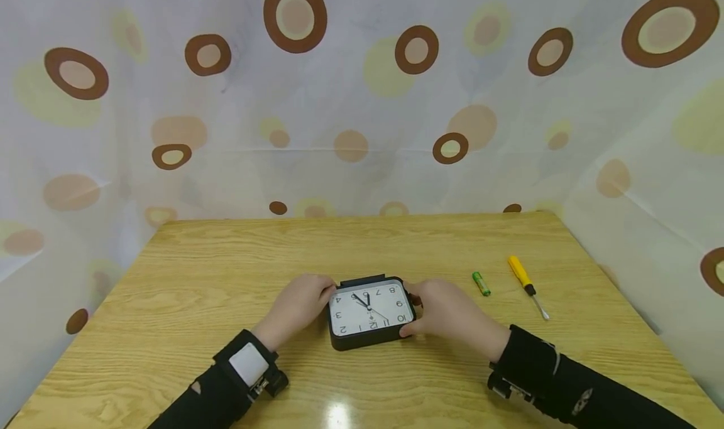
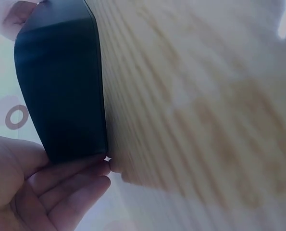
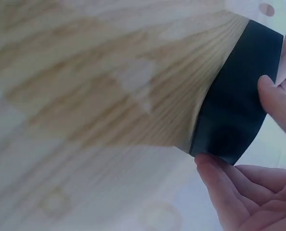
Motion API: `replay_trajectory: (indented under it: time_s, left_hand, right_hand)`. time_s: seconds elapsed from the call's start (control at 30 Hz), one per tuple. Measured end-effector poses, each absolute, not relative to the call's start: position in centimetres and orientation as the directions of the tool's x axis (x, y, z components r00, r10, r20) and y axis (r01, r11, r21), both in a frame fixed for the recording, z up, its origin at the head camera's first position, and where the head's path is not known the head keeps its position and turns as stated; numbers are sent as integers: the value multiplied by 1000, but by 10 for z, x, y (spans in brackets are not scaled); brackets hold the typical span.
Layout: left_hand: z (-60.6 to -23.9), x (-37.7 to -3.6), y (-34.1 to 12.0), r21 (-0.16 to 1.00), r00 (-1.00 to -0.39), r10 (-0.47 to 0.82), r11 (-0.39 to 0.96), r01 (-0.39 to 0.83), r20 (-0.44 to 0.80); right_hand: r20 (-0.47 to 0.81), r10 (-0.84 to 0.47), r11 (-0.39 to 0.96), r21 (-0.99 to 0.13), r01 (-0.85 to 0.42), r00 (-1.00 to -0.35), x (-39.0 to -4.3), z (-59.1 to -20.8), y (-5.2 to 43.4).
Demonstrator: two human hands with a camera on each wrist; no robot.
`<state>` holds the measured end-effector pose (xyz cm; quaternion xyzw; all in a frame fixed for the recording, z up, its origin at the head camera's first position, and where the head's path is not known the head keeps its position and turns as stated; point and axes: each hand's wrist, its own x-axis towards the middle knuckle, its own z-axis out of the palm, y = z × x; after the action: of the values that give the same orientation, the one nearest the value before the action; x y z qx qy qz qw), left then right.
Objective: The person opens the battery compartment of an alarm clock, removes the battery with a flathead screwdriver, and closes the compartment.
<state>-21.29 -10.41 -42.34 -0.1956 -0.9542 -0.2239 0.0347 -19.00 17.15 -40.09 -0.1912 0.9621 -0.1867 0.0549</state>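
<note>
Wooden table (image 1: pixel 198 278) before a spotted curtain (image 1: pixel 351 102), bearing all items. At centre near the front edge lies the alarm clock (image 1: pixel 370 313), face up, its long axis running left to right, so that it sits directly between the two hands, each equally near. The left hand (image 1: pixel 300 303) clasps the clock's left end, fingers (image 2: pixel 70 180) curled against the black casing (image 2: pixel 61 82); the right hand (image 1: pixel 447 309) clasps the right end, thumb (image 3: pixel 277 103) on the casing's side and fingers apparently tucked beneath, though the wrist view is blurred. Both forearms converge from the near edge. Well right of the clock lie a yellow-handled screwdriver (image 1: pixel 527 286) and, nearer, a green battery (image 1: pixel 481 283).
</note>
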Motion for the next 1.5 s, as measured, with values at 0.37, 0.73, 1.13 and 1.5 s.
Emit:
replay_trajectory:
  time_s: [0.37, 0.73, 1.13, 1.5]
  left_hand:
    - [-419, -194, -113, 357, -922, 353, 850, 387, 159]
    - [-415, -154, -104, 164, -870, 443, 862, 480, 216]
    - [-409, -130, -70, 64, -814, 566, 815, 576, 132]
    - [-411, -131, -59, 113, -798, 592, 790, 602, 112]
  right_hand:
    - [94, -414, 835, -356, -419, -905, -201, -406, 169]
    - [151, -410, 826, -357, -436, -900, -218, -408, 165]
    - [141, -350, 777, -508, -371, -926, -231, -416, 164]
    - [159, -341, 795, -477, -375, -926, -226, -415, 166]
